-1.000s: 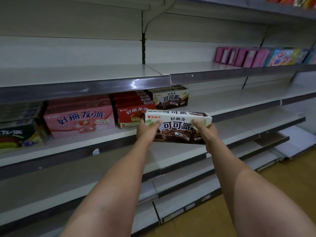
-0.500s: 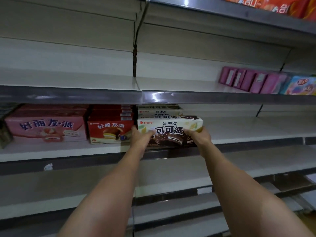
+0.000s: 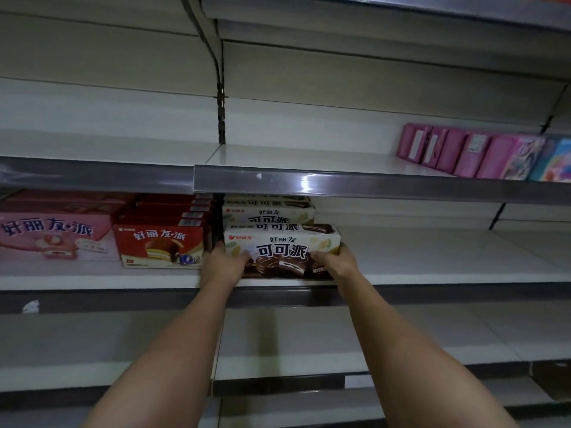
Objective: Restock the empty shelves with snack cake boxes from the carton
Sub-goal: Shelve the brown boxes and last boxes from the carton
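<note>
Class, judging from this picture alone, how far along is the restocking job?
Done: chocolate boxes stand behind; red boxes beside. In hand: left hand and right hand grip the front box at the shelf edge. Left: bare shelf rightward.

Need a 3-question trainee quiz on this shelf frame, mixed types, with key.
1. True or false: both the left hand and the right hand hold the cocoa pie box.
2. Which box stands directly left of it? A. red pie box B. a green tin C. a bottle
3. Fill in: the pink packs stand on the shelf ___ the one being stocked.

Key: 1 true; 2 A; 3 above.
</note>
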`<state>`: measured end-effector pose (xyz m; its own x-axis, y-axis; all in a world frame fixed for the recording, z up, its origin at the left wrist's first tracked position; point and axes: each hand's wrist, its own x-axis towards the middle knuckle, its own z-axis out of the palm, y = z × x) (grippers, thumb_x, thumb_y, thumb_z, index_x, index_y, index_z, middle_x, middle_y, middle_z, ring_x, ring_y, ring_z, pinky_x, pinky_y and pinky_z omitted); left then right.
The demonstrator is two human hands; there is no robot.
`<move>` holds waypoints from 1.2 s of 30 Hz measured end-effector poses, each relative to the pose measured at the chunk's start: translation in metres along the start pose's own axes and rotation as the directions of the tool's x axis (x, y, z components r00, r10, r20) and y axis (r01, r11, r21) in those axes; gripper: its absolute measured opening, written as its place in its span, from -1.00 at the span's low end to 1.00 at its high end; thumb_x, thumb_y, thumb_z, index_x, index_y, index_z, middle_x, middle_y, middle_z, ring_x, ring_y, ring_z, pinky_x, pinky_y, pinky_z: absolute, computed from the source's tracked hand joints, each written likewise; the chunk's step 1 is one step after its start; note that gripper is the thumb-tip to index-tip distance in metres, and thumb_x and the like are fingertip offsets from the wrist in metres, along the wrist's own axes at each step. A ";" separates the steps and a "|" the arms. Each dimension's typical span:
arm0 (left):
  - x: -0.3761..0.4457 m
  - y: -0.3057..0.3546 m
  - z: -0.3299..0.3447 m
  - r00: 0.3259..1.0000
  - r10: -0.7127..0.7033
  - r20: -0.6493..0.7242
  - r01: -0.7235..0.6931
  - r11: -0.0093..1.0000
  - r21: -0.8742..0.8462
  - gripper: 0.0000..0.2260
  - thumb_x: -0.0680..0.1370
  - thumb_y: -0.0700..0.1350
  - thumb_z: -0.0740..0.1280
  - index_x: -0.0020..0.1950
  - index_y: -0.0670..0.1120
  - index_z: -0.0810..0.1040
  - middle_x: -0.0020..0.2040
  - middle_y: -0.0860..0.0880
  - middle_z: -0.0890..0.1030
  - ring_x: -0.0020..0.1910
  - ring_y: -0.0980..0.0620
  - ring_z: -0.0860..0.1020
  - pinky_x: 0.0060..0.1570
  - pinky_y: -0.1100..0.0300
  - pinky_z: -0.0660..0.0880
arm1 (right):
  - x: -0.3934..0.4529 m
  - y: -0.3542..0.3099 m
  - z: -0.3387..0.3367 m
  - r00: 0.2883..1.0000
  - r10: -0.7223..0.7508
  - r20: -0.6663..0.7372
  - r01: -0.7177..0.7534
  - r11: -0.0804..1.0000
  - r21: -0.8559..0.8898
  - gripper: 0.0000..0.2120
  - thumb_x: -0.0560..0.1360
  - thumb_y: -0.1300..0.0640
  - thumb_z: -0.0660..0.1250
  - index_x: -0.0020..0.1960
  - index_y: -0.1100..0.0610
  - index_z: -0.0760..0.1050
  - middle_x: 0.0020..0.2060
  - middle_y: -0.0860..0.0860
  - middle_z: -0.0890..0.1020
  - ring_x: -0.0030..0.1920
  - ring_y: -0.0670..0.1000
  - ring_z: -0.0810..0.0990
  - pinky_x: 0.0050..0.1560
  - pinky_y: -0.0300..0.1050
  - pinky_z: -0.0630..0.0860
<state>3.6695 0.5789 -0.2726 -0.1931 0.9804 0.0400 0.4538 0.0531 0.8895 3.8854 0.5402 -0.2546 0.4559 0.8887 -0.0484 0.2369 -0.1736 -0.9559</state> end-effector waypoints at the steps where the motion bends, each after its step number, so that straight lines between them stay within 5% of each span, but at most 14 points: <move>1: 0.000 0.001 0.002 1.000 0.020 -0.014 -0.020 1.000 -0.006 -0.37 0.43 0.18 0.40 0.41 -0.09 0.39 0.31 -0.19 0.46 0.24 -0.24 0.47 0.23 -0.09 0.44 | 0.003 0.001 0.001 1.000 -0.004 0.009 0.003 1.000 0.026 -0.76 0.34 0.11 0.51 -0.14 -0.07 0.46 0.06 0.02 0.63 0.12 0.12 0.57 0.26 0.14 0.44; 5: 0.001 0.004 0.008 0.995 -0.002 -0.095 -0.008 0.995 -0.104 -0.46 0.49 -0.03 0.40 0.42 -0.11 0.34 0.30 -0.15 0.46 0.20 -0.19 0.50 0.17 0.05 0.46 | 0.012 0.003 0.010 0.998 -0.031 0.046 0.026 0.995 0.094 -0.63 0.37 0.17 0.49 0.14 0.08 0.50 0.09 0.06 0.63 0.11 0.10 0.58 0.24 0.11 0.48; 10: 0.002 0.003 0.015 0.990 0.021 -0.143 -0.030 0.998 -0.059 -0.38 0.47 -0.05 0.42 0.43 -0.17 0.23 0.35 -0.25 0.34 0.23 -0.28 0.45 0.18 -0.02 0.44 | 0.020 0.004 0.018 0.997 -0.075 0.037 0.070 0.990 0.119 -0.61 0.44 0.25 0.42 0.23 0.21 0.44 0.05 0.07 0.57 0.09 0.09 0.54 0.11 -0.07 0.47; 26: 0.018 0.007 0.026 0.994 -0.008 -0.111 -0.008 0.990 -0.138 -0.23 0.50 -0.01 0.40 0.55 -0.11 0.00 0.47 -0.20 0.12 0.36 -0.25 0.32 0.24 0.01 0.36 | 0.041 -0.004 0.038 0.999 -0.044 0.001 0.043 0.987 0.158 -0.65 0.50 0.29 0.28 0.28 0.24 0.38 0.10 0.13 0.54 0.01 0.06 0.48 0.00 -0.11 0.39; 32: 0.029 0.003 0.028 0.994 -0.015 -0.108 -0.008 0.979 -0.205 -0.22 0.47 -0.03 0.43 0.54 -0.10 0.04 0.45 -0.22 0.17 0.37 -0.26 0.30 0.27 0.00 0.33 | 0.045 0.001 0.043 0.995 -0.086 -0.043 0.090 0.993 0.081 -0.61 0.50 0.17 0.30 0.32 0.14 0.41 0.17 0.10 0.54 0.11 0.13 0.52 0.13 0.00 0.48; 36: 0.035 0.003 0.029 0.993 -0.024 -0.116 0.000 0.980 -0.201 -0.24 0.46 -0.07 0.43 0.52 -0.12 0.07 0.43 -0.23 0.19 0.33 -0.26 0.33 0.24 0.01 0.36 | 0.047 -0.003 0.042 0.995 -0.075 -0.060 0.082 0.989 0.126 -0.70 0.52 0.26 0.27 0.25 0.20 0.45 0.04 0.08 0.55 -0.04 0.04 0.49 -0.03 -0.14 0.41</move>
<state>3.6892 0.6188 -0.2816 -0.3034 0.9502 0.0710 0.2696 0.0142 0.9629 3.8696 0.6003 -0.2659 0.4870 0.8724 0.0410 0.1638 -0.0451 -0.9855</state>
